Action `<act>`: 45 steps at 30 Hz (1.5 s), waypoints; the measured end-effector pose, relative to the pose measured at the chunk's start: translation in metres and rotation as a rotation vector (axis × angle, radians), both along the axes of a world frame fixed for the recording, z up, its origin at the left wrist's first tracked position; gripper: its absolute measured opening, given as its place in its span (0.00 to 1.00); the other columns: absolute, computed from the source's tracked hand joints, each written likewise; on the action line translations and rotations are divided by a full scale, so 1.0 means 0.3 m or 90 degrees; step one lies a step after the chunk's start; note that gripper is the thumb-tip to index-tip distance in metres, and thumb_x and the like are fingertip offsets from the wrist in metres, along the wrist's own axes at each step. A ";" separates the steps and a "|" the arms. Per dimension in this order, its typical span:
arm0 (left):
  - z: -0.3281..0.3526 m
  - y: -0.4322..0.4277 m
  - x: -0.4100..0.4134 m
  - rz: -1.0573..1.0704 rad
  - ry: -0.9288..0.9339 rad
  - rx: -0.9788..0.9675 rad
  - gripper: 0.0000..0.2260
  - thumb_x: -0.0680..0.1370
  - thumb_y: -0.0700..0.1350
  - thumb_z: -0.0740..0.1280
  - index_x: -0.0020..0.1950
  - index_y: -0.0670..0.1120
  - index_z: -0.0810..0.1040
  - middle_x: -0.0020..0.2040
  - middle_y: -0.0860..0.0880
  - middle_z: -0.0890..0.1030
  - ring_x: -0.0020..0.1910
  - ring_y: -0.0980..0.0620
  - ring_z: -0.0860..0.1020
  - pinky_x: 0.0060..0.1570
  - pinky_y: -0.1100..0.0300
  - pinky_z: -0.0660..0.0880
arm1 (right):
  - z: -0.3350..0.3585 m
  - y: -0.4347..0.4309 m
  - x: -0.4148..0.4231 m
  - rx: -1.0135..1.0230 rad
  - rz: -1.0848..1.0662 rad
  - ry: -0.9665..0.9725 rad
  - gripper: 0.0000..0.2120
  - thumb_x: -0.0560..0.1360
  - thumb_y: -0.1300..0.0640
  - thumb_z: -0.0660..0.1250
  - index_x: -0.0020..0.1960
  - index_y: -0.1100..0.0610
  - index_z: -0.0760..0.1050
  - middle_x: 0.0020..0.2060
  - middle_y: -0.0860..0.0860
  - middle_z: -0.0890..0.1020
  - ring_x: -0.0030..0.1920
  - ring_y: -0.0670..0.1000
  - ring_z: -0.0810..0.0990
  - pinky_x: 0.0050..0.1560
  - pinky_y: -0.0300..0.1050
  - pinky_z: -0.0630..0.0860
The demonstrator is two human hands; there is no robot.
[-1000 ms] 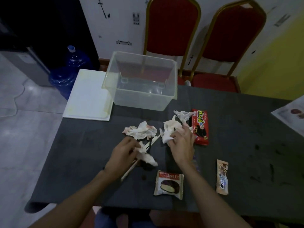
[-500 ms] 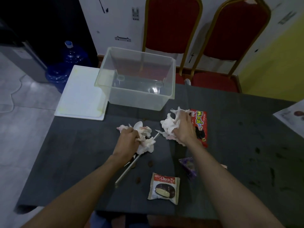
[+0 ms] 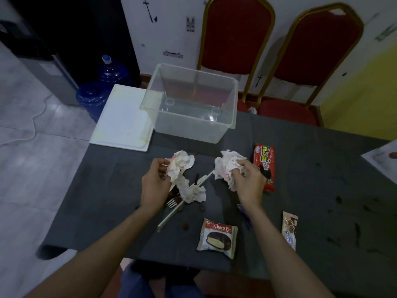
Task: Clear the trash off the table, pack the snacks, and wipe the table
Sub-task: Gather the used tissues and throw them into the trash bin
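My left hand (image 3: 155, 186) grips a bunch of stained white tissues (image 3: 184, 179) lifted just off the dark table (image 3: 322, 190), with a white plastic spoon showing behind them. My right hand (image 3: 249, 181) holds another crumpled tissue wad (image 3: 227, 166). Under the left hand lie a plastic fork (image 3: 171, 202), a long white wrapper (image 3: 180, 206) and brown crumbs. Snacks on the table: a red biscuit pack (image 3: 264, 166), a Choco Pie (image 3: 217, 237), a small brown and white packet (image 3: 290, 230), and a purple wrapper (image 3: 245, 214) partly hidden by my right forearm.
A clear plastic bin (image 3: 191, 104) stands at the table's far edge, its white lid (image 3: 122, 119) lying to the left and overhanging the corner. Two red chairs (image 3: 279, 50) stand behind. Dark smears mark the table's right side. A paper sheet (image 3: 382, 158) lies at the right edge.
Both hands have gathered the tissues and lifted them off the table. The fork and long wrapper beneath the left hand are now exposed.
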State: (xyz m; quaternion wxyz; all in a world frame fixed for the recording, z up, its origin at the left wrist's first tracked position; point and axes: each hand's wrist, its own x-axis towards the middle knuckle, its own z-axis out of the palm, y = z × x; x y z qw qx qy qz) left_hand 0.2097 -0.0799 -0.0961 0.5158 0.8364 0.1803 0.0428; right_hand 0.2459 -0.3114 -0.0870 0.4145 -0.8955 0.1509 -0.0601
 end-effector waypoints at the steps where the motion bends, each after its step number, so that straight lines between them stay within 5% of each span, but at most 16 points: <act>1: 0.007 -0.001 -0.007 0.014 -0.002 -0.027 0.10 0.73 0.42 0.71 0.53 0.50 0.76 0.42 0.53 0.81 0.41 0.59 0.78 0.38 0.74 0.72 | 0.008 0.007 -0.010 0.018 -0.012 -0.013 0.12 0.72 0.64 0.68 0.55 0.58 0.82 0.50 0.53 0.83 0.46 0.48 0.78 0.42 0.30 0.69; 7: 0.043 0.034 -0.046 -0.055 -0.002 -0.004 0.10 0.72 0.38 0.68 0.50 0.50 0.80 0.47 0.53 0.81 0.45 0.60 0.78 0.43 0.75 0.70 | 0.052 0.060 -0.035 0.092 -0.024 -0.040 0.10 0.70 0.62 0.69 0.50 0.56 0.82 0.44 0.49 0.84 0.43 0.49 0.81 0.44 0.42 0.77; 11: 0.001 0.024 -0.037 -0.237 0.044 0.148 0.14 0.72 0.34 0.64 0.56 0.42 0.78 0.53 0.43 0.79 0.52 0.47 0.76 0.49 0.66 0.68 | 0.021 0.070 -0.035 -0.008 -0.007 0.065 0.10 0.72 0.60 0.69 0.52 0.58 0.81 0.42 0.52 0.83 0.39 0.50 0.79 0.38 0.42 0.75; 16: -0.054 -0.068 -0.024 -0.345 0.164 0.274 0.23 0.71 0.48 0.67 0.62 0.37 0.71 0.61 0.40 0.69 0.60 0.39 0.68 0.63 0.51 0.64 | -0.037 0.053 -0.009 -0.092 0.059 0.206 0.10 0.73 0.54 0.68 0.49 0.60 0.81 0.42 0.56 0.84 0.41 0.54 0.81 0.38 0.43 0.73; 19: -0.082 -0.101 -0.020 -0.372 0.170 0.377 0.28 0.71 0.56 0.67 0.62 0.38 0.70 0.62 0.41 0.67 0.59 0.40 0.66 0.64 0.49 0.65 | -0.061 0.058 0.013 -0.150 0.098 0.223 0.15 0.73 0.52 0.70 0.56 0.60 0.76 0.49 0.59 0.83 0.47 0.58 0.81 0.42 0.44 0.73; 23: -0.120 -0.096 -0.026 -0.356 0.119 0.363 0.18 0.73 0.44 0.67 0.61 0.39 0.71 0.63 0.40 0.68 0.60 0.40 0.67 0.61 0.51 0.68 | -0.092 0.065 0.041 -0.186 0.160 0.276 0.30 0.75 0.52 0.68 0.73 0.45 0.60 0.58 0.60 0.79 0.55 0.62 0.79 0.53 0.52 0.77; 26: -0.136 -0.080 -0.038 -0.331 0.053 0.313 0.12 0.74 0.40 0.67 0.56 0.39 0.75 0.59 0.39 0.72 0.56 0.40 0.70 0.56 0.50 0.71 | -0.117 0.053 0.058 -0.260 0.224 0.293 0.27 0.77 0.55 0.65 0.74 0.44 0.62 0.58 0.60 0.77 0.56 0.61 0.78 0.55 0.50 0.75; 30: -0.122 -0.059 -0.051 -0.291 -0.005 0.243 0.08 0.74 0.41 0.69 0.51 0.39 0.78 0.51 0.42 0.75 0.50 0.44 0.72 0.48 0.61 0.65 | -0.135 0.033 0.030 -0.256 0.165 0.205 0.18 0.76 0.62 0.65 0.65 0.55 0.75 0.55 0.61 0.79 0.53 0.59 0.78 0.50 0.44 0.73; 35: -0.057 -0.011 -0.078 -0.204 -0.074 0.099 0.06 0.73 0.40 0.70 0.49 0.44 0.80 0.48 0.51 0.77 0.46 0.54 0.75 0.44 0.70 0.66 | -0.075 0.065 -0.026 -0.129 0.079 0.005 0.17 0.74 0.66 0.68 0.63 0.59 0.77 0.57 0.56 0.79 0.53 0.50 0.78 0.51 0.36 0.69; 39: 0.009 0.094 -0.093 -0.026 -0.101 -0.017 0.05 0.72 0.39 0.71 0.47 0.46 0.81 0.45 0.52 0.81 0.44 0.60 0.77 0.45 0.73 0.69 | 0.008 0.188 -0.024 -0.091 0.110 -0.160 0.19 0.70 0.70 0.69 0.60 0.59 0.80 0.56 0.54 0.81 0.54 0.45 0.77 0.57 0.26 0.66; 45: 0.106 0.417 -0.101 0.222 -0.156 -0.059 0.06 0.74 0.42 0.71 0.49 0.51 0.80 0.47 0.53 0.81 0.44 0.63 0.77 0.47 0.74 0.70 | 0.092 0.602 -0.011 -0.015 0.247 -0.267 0.20 0.65 0.72 0.70 0.56 0.60 0.82 0.52 0.55 0.82 0.53 0.51 0.80 0.58 0.32 0.71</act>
